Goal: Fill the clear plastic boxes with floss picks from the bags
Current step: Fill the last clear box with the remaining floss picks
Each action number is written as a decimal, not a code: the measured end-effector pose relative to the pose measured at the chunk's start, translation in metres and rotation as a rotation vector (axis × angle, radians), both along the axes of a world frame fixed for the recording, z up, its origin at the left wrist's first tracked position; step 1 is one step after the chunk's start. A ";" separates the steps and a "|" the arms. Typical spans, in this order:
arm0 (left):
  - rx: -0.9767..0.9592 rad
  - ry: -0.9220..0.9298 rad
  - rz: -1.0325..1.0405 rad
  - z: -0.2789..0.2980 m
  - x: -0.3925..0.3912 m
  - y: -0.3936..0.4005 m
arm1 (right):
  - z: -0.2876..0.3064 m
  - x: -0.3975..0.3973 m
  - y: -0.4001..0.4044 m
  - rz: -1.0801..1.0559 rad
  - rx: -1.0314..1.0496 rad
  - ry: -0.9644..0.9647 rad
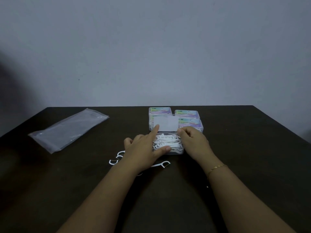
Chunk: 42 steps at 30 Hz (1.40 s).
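A dark desk (pixel 235 157) against a plain grey wall carries the work. At its far left lies a flattened clear plastic bag (pixel 67 130), apparently emptied. Toward the back edge, four closed, labelled boxes (pixel 186 114) stand packed together in two rows. Just in front of them sits the open clear box (pixel 170 152), heaped with white floss picks (pixel 166 141), its hinged lid (pixel 166 123) standing upright. The left hand (pixel 143 148) braces the box, index finger lying straight against the lid's left edge and thumb across the front wall; its grip is released, pressing and not clasping. The right hand (pixel 195 140) pinches the lid's lower right corner between curled fingertips. A few loose floss picks (pixel 161 164) lie on the desk near the left wrist.

The likely risk: the heap rises above the rim, so closing the lid could trap picks in the seam, stop the latch catching, or flick some out. The left forearm could also sweep the strays off the desk.

The left wrist hides some of the strays, the label print is illegible, and the right hand covers the box's right wall.
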<state>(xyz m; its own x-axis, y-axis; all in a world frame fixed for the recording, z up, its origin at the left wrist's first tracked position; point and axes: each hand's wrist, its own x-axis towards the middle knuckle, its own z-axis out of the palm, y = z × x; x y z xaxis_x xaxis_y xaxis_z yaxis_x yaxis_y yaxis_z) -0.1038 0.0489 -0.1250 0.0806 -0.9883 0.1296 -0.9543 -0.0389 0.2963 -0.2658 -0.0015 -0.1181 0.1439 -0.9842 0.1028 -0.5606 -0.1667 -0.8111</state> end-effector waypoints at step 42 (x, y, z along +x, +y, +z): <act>-0.082 -0.030 -0.032 -0.003 0.009 0.003 | -0.001 0.002 0.016 0.217 -0.273 0.322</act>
